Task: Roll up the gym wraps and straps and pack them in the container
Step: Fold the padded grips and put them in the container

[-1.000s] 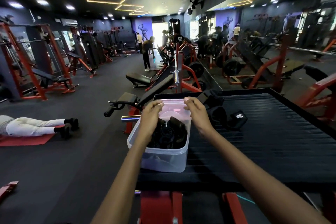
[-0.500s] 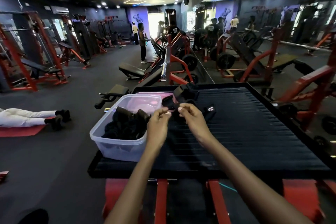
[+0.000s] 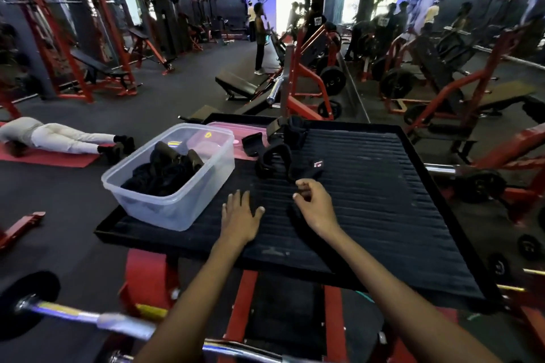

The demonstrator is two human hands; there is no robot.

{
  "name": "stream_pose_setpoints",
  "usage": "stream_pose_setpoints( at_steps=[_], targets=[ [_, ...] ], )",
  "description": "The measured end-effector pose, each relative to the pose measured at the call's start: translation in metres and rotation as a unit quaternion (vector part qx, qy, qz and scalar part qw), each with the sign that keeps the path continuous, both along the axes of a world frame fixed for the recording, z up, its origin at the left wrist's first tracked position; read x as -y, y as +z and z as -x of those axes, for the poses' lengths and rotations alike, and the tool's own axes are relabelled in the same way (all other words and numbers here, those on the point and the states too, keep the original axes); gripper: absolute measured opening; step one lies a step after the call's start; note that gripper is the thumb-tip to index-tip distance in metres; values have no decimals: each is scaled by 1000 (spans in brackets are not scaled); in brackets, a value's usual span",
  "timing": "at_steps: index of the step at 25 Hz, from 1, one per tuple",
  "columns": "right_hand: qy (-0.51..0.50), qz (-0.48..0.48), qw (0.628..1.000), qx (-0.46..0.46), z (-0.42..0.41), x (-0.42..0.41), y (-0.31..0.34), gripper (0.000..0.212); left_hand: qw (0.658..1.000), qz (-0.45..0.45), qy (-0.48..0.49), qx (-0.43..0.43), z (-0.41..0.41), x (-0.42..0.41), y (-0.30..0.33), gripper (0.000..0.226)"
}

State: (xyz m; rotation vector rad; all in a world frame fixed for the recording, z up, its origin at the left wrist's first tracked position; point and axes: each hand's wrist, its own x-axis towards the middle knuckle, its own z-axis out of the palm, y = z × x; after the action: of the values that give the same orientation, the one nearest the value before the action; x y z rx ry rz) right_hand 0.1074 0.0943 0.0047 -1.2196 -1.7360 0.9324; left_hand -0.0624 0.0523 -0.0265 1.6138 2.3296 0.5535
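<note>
The loose black wrist wrap (image 3: pixel 306 171) lies just beyond the right hand (image 3: pixel 314 206), whose fingers are loosely curled and empty. The left hand (image 3: pixel 240 215) rests flat, fingers spread, farther from it. The clear plastic container (image 3: pixel 174 174) sits left of both hands.

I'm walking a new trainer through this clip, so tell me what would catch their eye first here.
First, the clear plastic container at the platform's left edge, holding rolled black wraps. Behind it lies a pink lid, with loose black straps still unpacked beside it. In front, the left hand lies flat on the platform and the right hand hangs loosely curled, holding nothing that shows.
</note>
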Motion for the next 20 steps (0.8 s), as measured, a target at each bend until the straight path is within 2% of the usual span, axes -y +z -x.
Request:
stream_pose_setpoints(
  at_steps=[3,6,8,10,13,17,20],
  targets=[
    [28,-94,991,88,21,-33,10,39,997,45,-16,-64,0,0,-2,62],
    [29,-168,961,218,49,-72,31,58,996,55,-19,-71,0,1,-1,62],
    [40,-177,930,319,66,-99,37,65,996,50,-19,-73,1,2,-3,62],
    [72,-155,906,386,75,-121,38,62,996,41,-18,-80,1,2,-4,62],
    [116,-122,913,373,71,-135,35,54,996,38,-18,-83,2,1,-5,62],
    [103,-122,925,345,62,-122,44,56,996,41,-14,-73,2,1,-3,61],
    [88,-142,931,325,55,-97,60,56,1000,-22,0,8,2,0,-2,59]
  ],
)
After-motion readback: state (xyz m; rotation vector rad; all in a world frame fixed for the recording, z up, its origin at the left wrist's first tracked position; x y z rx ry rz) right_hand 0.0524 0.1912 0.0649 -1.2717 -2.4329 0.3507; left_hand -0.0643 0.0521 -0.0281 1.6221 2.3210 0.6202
